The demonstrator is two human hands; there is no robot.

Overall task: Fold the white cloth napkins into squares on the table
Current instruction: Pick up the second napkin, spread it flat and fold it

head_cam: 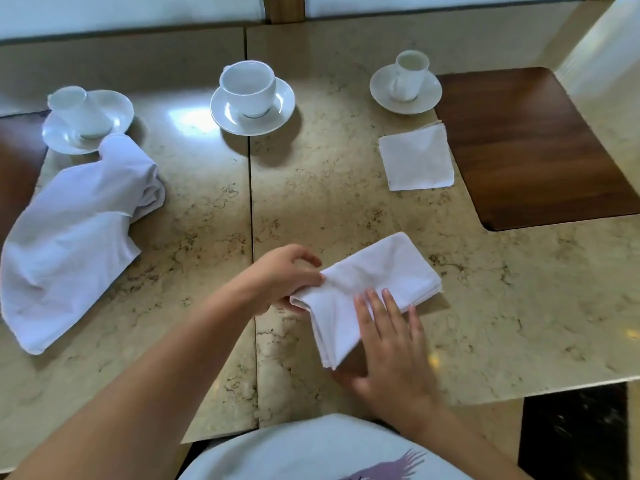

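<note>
A white cloth napkin, partly folded and bent over itself, lies on the marble table in front of me. My left hand pinches its left corner between thumb and fingers. My right hand lies flat with fingers spread on the napkin's lower flap, thumb beneath the edge. A napkin folded into a square rests farther right. A heap of loose white napkins lies at the left.
Three white cups on saucers stand along the back: left, middle, right. A dark wooden inset lies at the right. A seam runs between two table tops. The table's near edge is by my torso.
</note>
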